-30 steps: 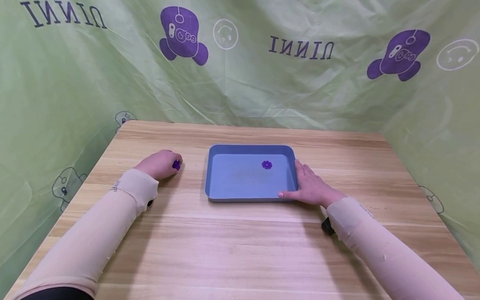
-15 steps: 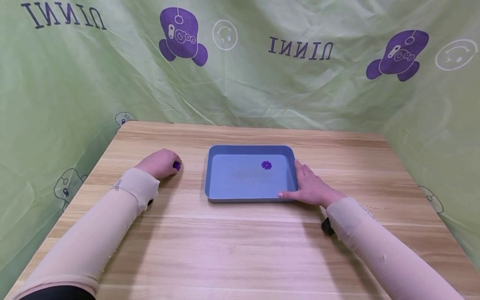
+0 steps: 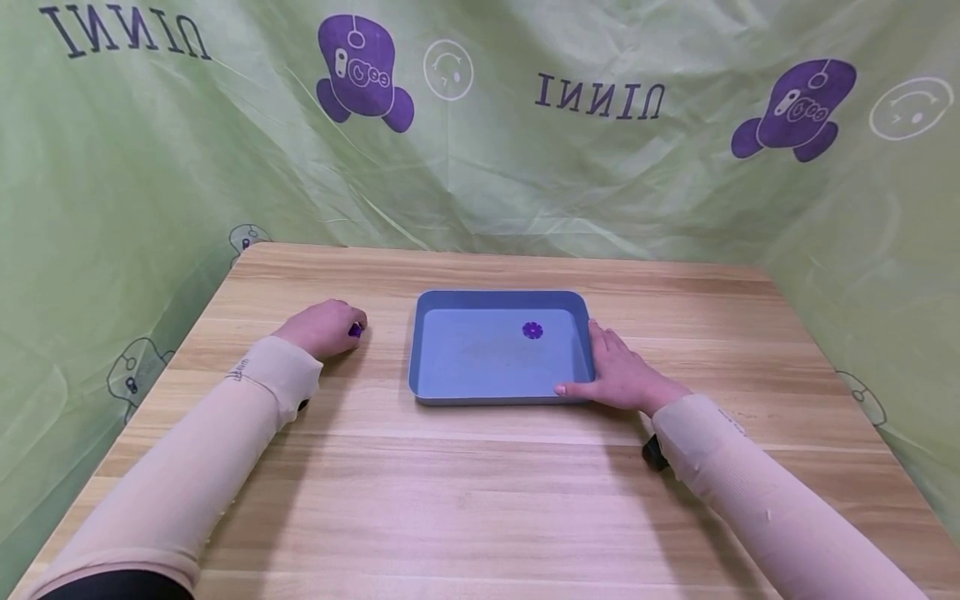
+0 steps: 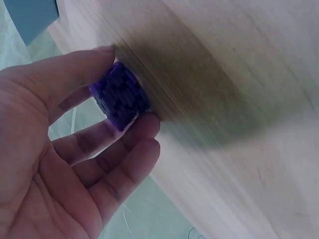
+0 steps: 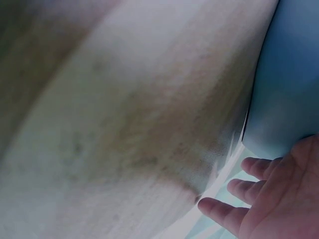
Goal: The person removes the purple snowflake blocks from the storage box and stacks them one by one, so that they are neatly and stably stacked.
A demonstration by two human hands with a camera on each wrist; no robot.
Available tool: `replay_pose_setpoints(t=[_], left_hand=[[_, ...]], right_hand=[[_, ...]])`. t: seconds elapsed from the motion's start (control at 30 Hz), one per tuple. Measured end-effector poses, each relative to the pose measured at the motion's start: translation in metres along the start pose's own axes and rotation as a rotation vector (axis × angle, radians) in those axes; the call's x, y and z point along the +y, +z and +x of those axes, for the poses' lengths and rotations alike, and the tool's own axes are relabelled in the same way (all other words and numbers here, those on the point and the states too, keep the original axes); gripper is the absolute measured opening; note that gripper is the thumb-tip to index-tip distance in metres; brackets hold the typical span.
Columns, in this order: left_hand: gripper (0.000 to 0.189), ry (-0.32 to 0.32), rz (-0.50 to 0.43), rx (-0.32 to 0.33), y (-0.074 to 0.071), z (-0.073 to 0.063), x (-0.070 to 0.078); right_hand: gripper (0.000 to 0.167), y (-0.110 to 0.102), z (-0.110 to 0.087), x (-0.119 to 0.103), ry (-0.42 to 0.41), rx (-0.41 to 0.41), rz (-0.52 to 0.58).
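Observation:
Left of the tray, my left hand point(image 3: 321, 327) is low over the table. It pinches a short stack of purple notched discs point(image 4: 119, 97) between thumb and fingertips, close to the wood in the left wrist view. A single purple flower-shaped disc point(image 3: 532, 331) lies flat in the blue rectangular tray point(image 3: 465, 354), right of its middle. At the tray's right end rests my right hand point(image 3: 628, 372), its fingers stretched along the outer side and its thumb at the near right corner. In the right wrist view, those fingers point(image 5: 222, 211) look relaxed beside the blue tray wall point(image 5: 284, 89).
The tray stands on a wood-grain table point(image 3: 465, 500). A green printed curtain point(image 3: 480, 167) hangs behind the table and along both sides. Below the right cuff a small black device point(image 3: 655, 454) shows.
My left hand has shifted very slightly to the right, and its fingers have moved a little on the disc stack. The right hand, the tray and the single disc stay put.

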State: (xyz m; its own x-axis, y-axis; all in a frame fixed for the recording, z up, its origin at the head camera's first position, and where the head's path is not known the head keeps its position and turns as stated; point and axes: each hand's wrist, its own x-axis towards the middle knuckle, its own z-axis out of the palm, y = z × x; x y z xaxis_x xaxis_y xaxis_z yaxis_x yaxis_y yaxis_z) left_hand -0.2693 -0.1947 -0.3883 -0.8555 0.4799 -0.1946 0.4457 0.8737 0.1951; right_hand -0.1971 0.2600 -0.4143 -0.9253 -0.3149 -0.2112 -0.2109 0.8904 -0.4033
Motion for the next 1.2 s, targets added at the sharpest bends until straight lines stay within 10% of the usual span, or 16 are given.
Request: replay_pose_setpoints(t=[0.43,0.57,0.77,1.2], left_hand=[[0.006,-0.039,0.019,0.005,0.0,0.001,0.005],[0.036,-0.099,-0.013,-0.004,-0.005,-0.001,0.005],[0.056,-0.179,-0.152,0.08,-0.021,0.002,0.004],[0.047,-0.126,-0.39,0.212,-0.027,0.021,0.028]], right_hand=[[0.132,-0.001,0.0,-0.002,0.03,-0.013,0.003],[0.133,-0.001,0.0,-0.004,0.031,-0.019,0.013],[0.133,-0.002,0.0,-0.004,0.036,-0.021,0.007],[0.133,-0.002,0.001,-0.003,0.033,-0.019,0.003]])
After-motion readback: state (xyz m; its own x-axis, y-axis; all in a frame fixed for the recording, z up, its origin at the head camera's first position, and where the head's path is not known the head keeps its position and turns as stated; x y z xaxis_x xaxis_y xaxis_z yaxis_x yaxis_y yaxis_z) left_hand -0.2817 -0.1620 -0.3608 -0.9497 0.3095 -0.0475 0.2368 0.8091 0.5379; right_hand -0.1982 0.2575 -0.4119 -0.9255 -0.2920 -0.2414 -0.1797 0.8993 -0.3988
